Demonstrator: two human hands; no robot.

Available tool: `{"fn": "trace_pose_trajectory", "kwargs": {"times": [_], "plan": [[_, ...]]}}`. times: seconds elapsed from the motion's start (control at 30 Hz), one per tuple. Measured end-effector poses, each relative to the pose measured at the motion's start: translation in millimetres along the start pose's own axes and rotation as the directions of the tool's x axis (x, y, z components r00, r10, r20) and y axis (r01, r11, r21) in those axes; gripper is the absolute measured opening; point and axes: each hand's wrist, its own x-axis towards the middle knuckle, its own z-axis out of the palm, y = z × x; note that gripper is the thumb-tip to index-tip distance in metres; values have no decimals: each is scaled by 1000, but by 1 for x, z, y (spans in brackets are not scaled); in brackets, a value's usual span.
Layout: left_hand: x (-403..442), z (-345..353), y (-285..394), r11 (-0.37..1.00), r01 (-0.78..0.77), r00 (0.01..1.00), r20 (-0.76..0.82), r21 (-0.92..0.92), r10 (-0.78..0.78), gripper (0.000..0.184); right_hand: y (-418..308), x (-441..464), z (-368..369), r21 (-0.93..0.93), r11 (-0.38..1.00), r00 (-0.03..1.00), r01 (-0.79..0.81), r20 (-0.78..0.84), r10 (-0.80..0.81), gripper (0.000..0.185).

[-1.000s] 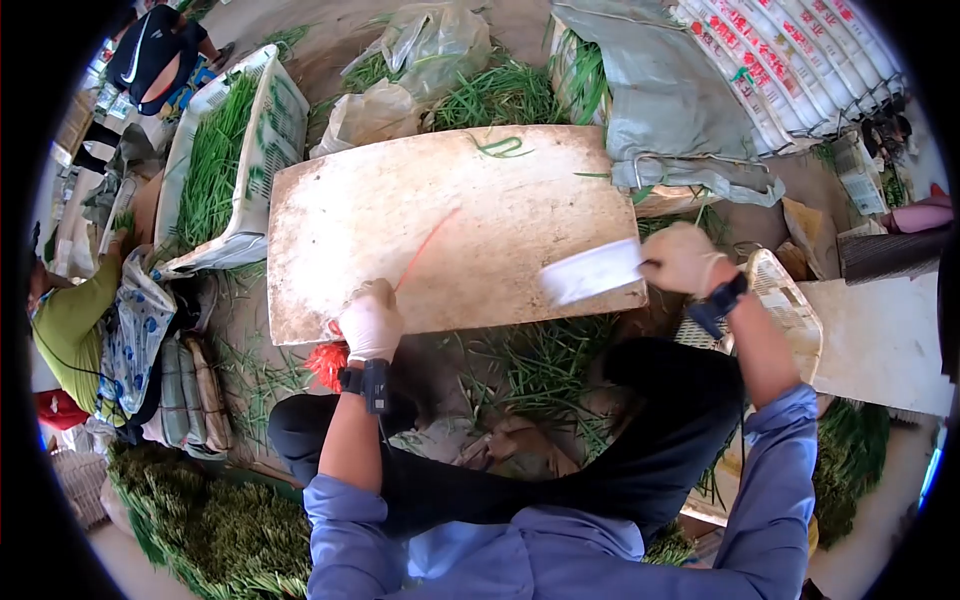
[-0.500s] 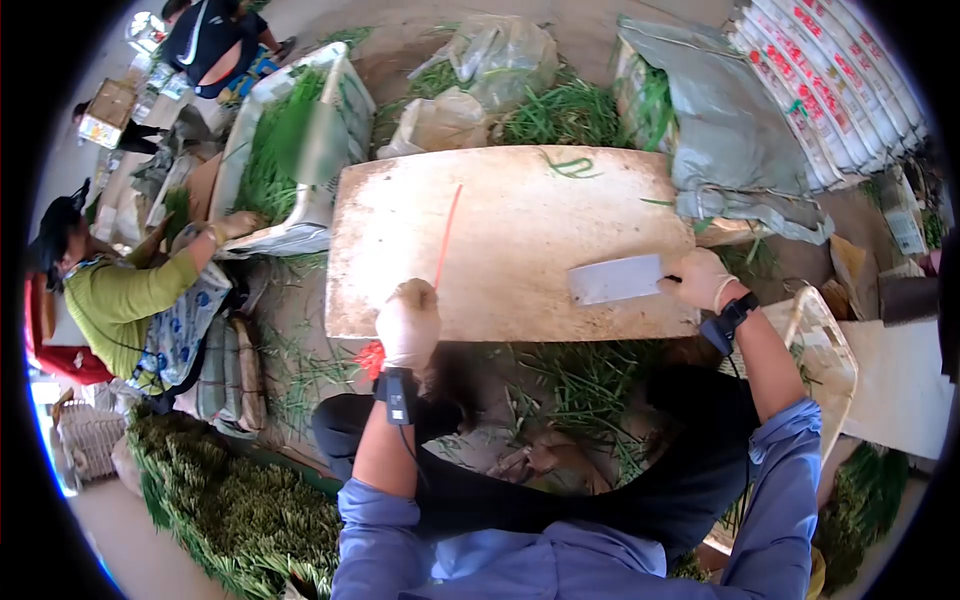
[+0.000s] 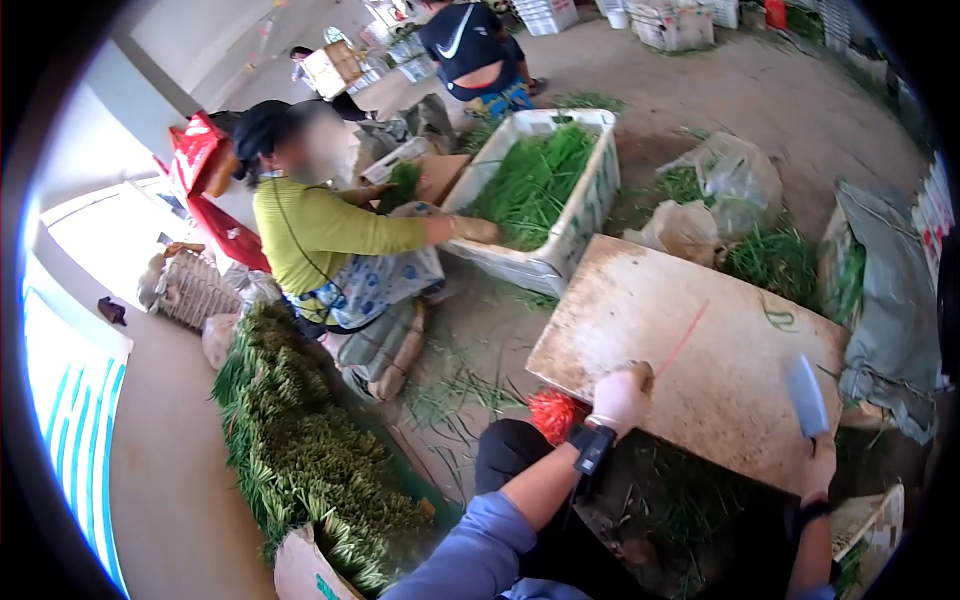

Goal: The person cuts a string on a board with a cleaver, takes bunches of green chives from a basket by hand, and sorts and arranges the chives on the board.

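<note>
My left hand (image 3: 622,395), in a pale glove, is closed at the near edge of the board (image 3: 660,330). A thin red strip (image 3: 685,338) runs from its fingers across the surface. Beside that hand, a bunch of red strips (image 3: 553,415) sits at the board's edge. My right hand (image 3: 818,465) grips a cleaver (image 3: 806,396) by its handle near the right corner. The broad blade points away from me. A few green stalks (image 3: 778,315) lie toward the board's far side.
To the left, a person in a green top (image 3: 330,235) reaches into a white foam box (image 3: 560,262) of greens. A large pile of green bundles (image 3: 310,450) lies at lower left. Plastic bags (image 3: 735,180) and a grey-covered box (image 3: 890,300) stand beyond the board.
My view has swung left, bringing in more of the co-worker and green pile. The cleaver has turned from pointing left to pointing away. My left hand keeps the red strip.
</note>
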Motion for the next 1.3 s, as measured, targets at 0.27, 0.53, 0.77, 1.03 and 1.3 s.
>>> {"fn": "trace_pose_trajectory", "kwargs": {"times": [0.27, 0.53, 0.77, 1.03, 1.3], "plan": [[-4, -2, 0, 996, -81, 996, -43, -41, 79, 8, -70, -72, 2, -353, 927, 962, -127, 185, 202, 34], [-1, 8, -13, 978, -136, 989, -28, 155, 142, 7, -132, -86, 73, -101, 866, 872, 489, 67, -485, 17], [6, 57, -37, 872, -311, 947, 46, 379, 318, 4, -204, -101, 20, -63, 703, 656, 708, 428, -622, 13], [10, 45, -12, 880, -321, 944, 39, 349, 329, 8, -96, -81, 24, -201, 975, 987, 92, -110, -116, 17], [13, 68, -7, 849, -306, 952, 141, 431, 272, 9, -126, -90, 24, -99, 885, 888, 455, 129, -442, 21]]}}
